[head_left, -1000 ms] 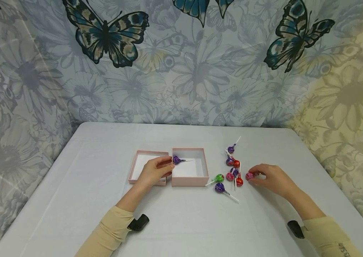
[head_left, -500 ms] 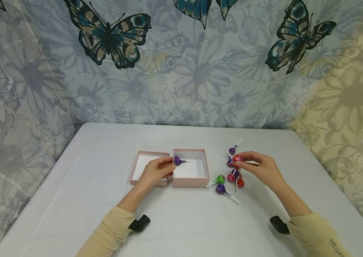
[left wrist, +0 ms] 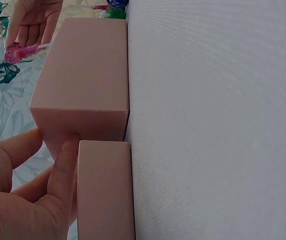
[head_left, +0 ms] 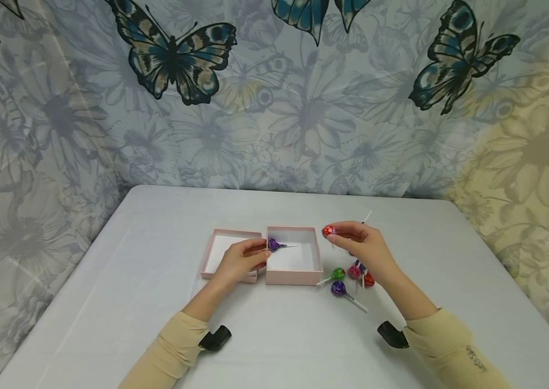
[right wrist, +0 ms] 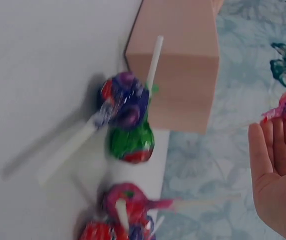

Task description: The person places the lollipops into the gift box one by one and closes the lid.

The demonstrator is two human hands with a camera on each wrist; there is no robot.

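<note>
My left hand [head_left: 244, 259] holds the left wall of a pink box [head_left: 293, 277], with fingertips at its rim and outer side. A purple lollipop [head_left: 273, 245] lies inside the box, against that wall. My right hand [head_left: 364, 246] pinches a pink-and-red lollipop [head_left: 329, 230], raised just right of the box. In the right wrist view the wrapper [right wrist: 284, 106] shows pink, with a pale stick trailing from it. Below the right hand lie a green lollipop [head_left: 338, 274], a purple lollipop [head_left: 338, 288] and a pink lollipop [head_left: 354, 272].
A shallow pink box part [head_left: 221, 246] with a white inside stands left of the box, partly behind the left hand. A red lollipop [head_left: 368, 280] lies at the right of the pile; others are hidden by the right hand. Everything stands on a white table [head_left: 157, 302].
My right hand has carried the lollipop leftward from the right of the pile, over it, to beside the box. The left hand stays at the box wall.
</note>
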